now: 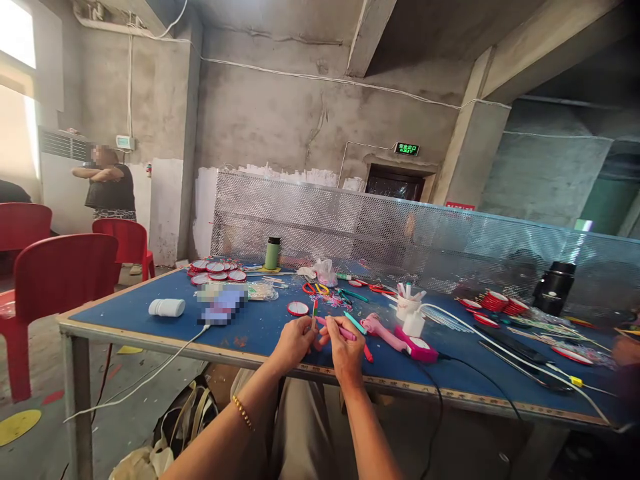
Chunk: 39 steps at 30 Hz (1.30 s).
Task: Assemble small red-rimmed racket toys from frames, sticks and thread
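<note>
A long blue-topped metal-framed work table (165,320) spans the view, backed by a perforated grey metal screen (400,230); two red plastic chairs (60,280) stand at its left end, and well beyond them a person in a dark top (107,187) stands with arms folded; on the table's far side sit a green cylindrical flask (273,253) and a stack of red-rimmed round discs (215,270); a pink glue gun (395,337) lies just right of the hands, near a single red-rimmed round disc (298,308); at the near edge the left hand (294,341), wrist in a gold bead bracelet (243,412), is closed, pinching a thin red-tipped stick (315,313) upright; the right hand (346,347), touching it, grips a pink pen-like rod (336,329) lying across the fingers.
</note>
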Tool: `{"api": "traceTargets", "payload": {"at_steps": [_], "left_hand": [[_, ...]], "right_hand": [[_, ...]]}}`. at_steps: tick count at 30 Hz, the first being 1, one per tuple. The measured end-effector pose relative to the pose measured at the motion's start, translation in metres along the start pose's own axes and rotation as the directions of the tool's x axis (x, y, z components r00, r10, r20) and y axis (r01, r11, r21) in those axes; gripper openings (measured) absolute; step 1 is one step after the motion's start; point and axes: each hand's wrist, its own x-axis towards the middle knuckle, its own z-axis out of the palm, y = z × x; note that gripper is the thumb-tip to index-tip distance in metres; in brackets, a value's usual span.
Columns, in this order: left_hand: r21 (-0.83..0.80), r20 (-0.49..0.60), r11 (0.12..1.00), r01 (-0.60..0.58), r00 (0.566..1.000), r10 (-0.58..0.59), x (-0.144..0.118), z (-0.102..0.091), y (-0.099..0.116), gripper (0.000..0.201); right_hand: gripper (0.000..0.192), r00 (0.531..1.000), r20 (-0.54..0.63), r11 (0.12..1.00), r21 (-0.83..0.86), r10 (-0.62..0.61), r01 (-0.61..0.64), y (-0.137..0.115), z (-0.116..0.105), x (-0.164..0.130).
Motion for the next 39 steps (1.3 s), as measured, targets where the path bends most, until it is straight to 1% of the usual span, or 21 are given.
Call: {"api": "traceTargets", "payload": {"at_steps": [7, 13, 18, 32, 35, 39], "left_hand": [[0.006, -0.003, 1.0, -0.002, 1.0, 0.002, 0.0014, 0.0006, -0.0023, 0.017], [-0.028, 0.001, 1.0, 0.013, 1.0, -0.013, 0.0018, 0.0014, -0.0041, 0.019], [-0.031, 0.004, 0.999, 0.011, 1.0, -0.011, 0.0025, 0.0008, -0.0046, 0.016], [-0.006, -0.006, 1.0, 0.003, 1.0, -0.003, 0.0029, 0.0007, -0.0036, 0.016], [-0.006, -0.003, 1.0, 0.007, 1.0, -0.007, 0.0024, 0.0009, -0.0035, 0.017], [-0.008, 0.003, 1.0, 0.004, 1.0, -0.004, 0.0023, 0.001, -0.0048, 0.017]], "right_hand": [[0.033, 1.0, -0.027, 1.0, -0.014, 0.003, -0.004, -0.0006, -0.0001, -0.0001], [0.033, 0.999, -0.049, 1.0, -0.013, 0.003, -0.004, 0.0018, -0.0005, 0.001], [0.034, 0.996, -0.088, 1.0, -0.002, 0.006, -0.006, -0.0009, -0.0001, -0.0004], [0.032, 0.999, -0.027, 1.0, -0.018, -0.02, 0.019, -0.0017, 0.001, -0.0012], [0.031, 0.999, -0.029, 1.0, -0.017, -0.022, 0.021, -0.0013, 0.0006, -0.0015], [0.032, 0.998, -0.067, 1.0, -0.02, -0.02, 0.019, -0.0007, 0.0005, -0.001]]}}
